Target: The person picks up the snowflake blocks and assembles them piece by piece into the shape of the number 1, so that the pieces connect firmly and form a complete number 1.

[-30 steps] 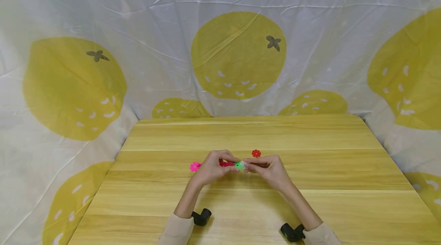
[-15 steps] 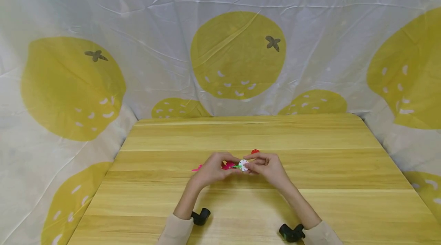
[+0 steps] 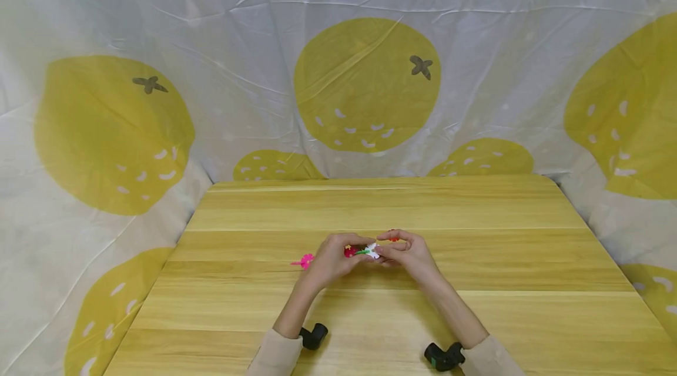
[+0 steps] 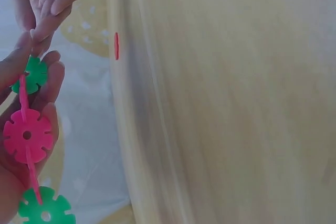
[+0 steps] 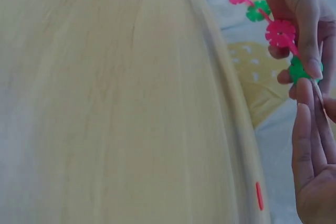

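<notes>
My left hand holds a chain of notched plastic snowflake discs, pink and green by turns. Its thumb and fingers pinch the end green disc; a pink disc hangs along the palm, with another green disc below. The chain's far pink disc pokes out left of the wrist. Thumb and fingers of my right hand pinch a white snowflake disc, its edge right at the green one. The right index finger is lifted away from it. Both hands are above the table, fingertips close together.
A loose red disc lies on the wooden table behind my right fingers, partly hidden. Black wrist mounts hang under both forearms. A lemon-print cloth hangs behind the table and at its sides.
The white disc, mostly covered by fingers a second ago, now shows between the hands. The green disc has turned from its face to its edge. My right index finger has lifted.
</notes>
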A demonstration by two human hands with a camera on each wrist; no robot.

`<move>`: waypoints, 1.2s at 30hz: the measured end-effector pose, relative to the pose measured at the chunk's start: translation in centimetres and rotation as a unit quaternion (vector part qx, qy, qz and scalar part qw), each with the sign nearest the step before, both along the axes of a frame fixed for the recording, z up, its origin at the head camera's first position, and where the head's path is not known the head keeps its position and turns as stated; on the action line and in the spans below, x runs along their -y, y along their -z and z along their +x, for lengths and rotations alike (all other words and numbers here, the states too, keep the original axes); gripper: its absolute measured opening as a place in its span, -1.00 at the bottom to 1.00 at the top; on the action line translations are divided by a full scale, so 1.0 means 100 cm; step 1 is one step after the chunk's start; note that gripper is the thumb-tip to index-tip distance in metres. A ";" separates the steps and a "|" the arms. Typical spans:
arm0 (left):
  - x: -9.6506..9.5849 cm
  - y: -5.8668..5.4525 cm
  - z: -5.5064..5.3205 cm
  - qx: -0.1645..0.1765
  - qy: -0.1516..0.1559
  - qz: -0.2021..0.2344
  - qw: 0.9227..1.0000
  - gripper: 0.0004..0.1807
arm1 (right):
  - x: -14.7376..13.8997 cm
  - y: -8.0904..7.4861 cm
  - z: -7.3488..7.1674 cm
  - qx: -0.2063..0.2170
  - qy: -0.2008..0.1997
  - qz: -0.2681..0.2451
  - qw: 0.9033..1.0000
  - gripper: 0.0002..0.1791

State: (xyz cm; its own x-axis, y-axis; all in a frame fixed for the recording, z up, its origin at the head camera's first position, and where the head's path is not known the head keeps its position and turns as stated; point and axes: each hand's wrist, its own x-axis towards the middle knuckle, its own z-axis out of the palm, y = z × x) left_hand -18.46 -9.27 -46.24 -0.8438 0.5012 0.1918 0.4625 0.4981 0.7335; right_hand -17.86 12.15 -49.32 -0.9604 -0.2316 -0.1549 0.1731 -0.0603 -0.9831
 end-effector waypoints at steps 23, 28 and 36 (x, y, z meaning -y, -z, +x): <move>0.013 0.011 -0.004 0.039 -0.062 -0.037 0.997 -0.66 | -0.038 0.005 -0.041 -0.029 0.019 0.202 0.979 -0.58; 0.015 0.013 -0.003 0.032 -0.060 -0.038 0.997 -0.67 | -0.034 0.013 -0.045 -0.032 0.027 0.236 0.971 -0.59; 0.016 0.013 -0.003 0.046 -0.073 -0.036 0.996 -0.62 | -0.027 0.012 -0.048 -0.044 0.032 0.276 0.960 -0.70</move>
